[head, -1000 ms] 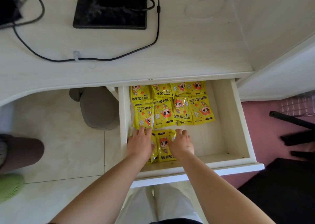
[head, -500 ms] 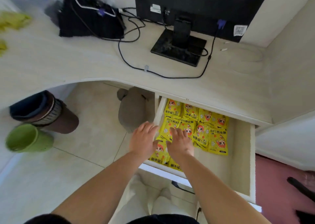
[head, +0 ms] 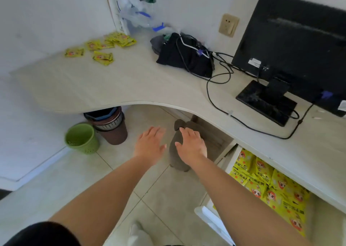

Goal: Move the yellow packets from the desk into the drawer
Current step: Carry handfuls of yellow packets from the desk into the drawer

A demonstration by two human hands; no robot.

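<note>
Several yellow packets lie scattered on the far left part of the pale desk. At the lower right the open drawer holds several more yellow packets laid flat. My left hand and my right hand hover empty, fingers spread, over the floor below the desk's curved front edge, left of the drawer and well short of the packets on the desk.
A black bag with cables and a monitor on its stand occupy the desk's right half. Under the desk sit a green bin, a brown bin and a grey stuffed object. White bags stand at the back.
Both hands have left the packets in the drawer and moved up and left, now empty over the floor. The view has swung left toward the packets on the desk.
</note>
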